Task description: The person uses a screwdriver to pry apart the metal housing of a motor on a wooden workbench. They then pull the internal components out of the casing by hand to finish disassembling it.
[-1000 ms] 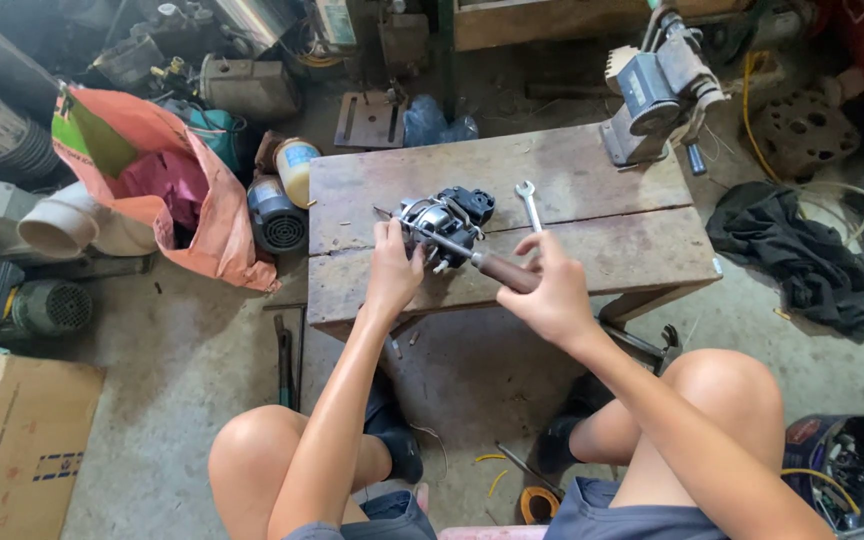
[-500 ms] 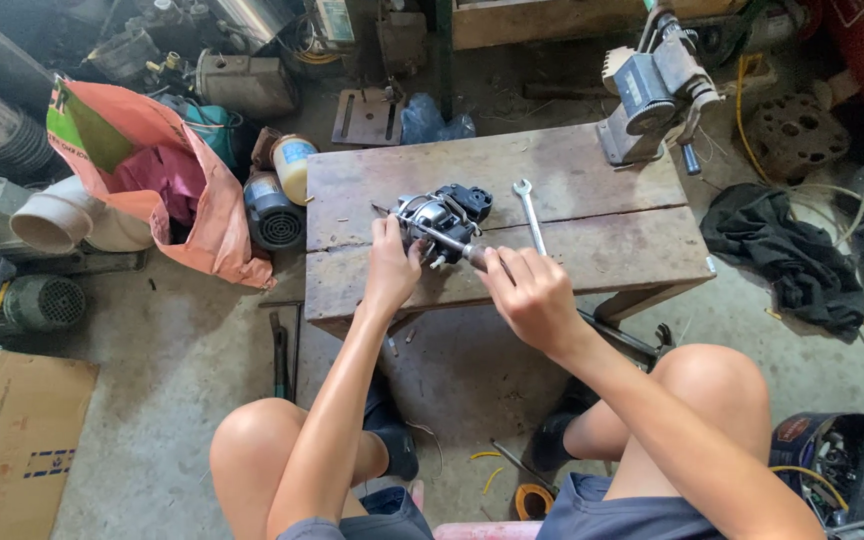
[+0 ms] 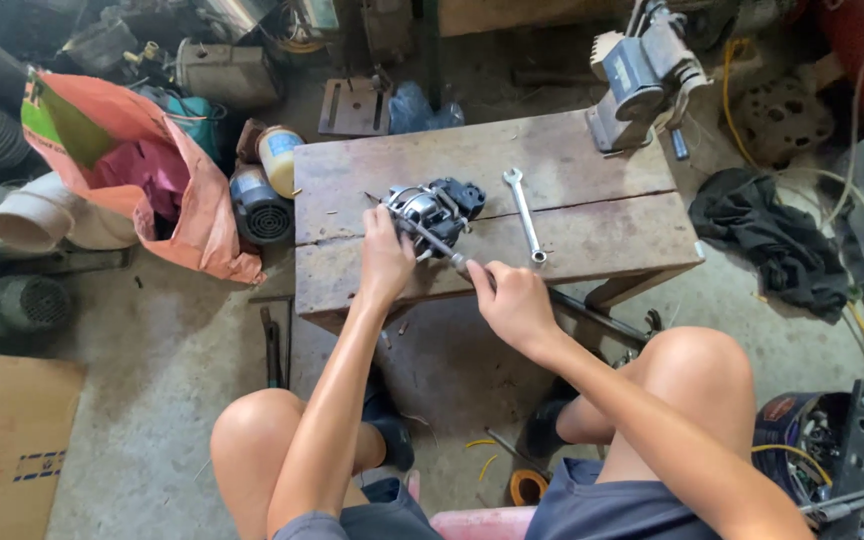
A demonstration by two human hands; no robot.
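An orange woven sack (image 3: 192, 215) is seen at nine o'clock of the worn wooden bench (image 3: 572, 170). The left hand (image 3: 384, 262) is pressed, fingers curled, against the small black-and-silver electric motor (image 3: 434, 210) at the bench's middle. The right hand (image 3: 514, 303), at five o'clock of the motor, is closed around a metal-shafted screwdriver (image 3: 430, 238) reaching into it. A silver spanner (image 3: 525, 214) lies at three o'clock, a grey bench vice (image 3: 642, 85) at one o'clock.
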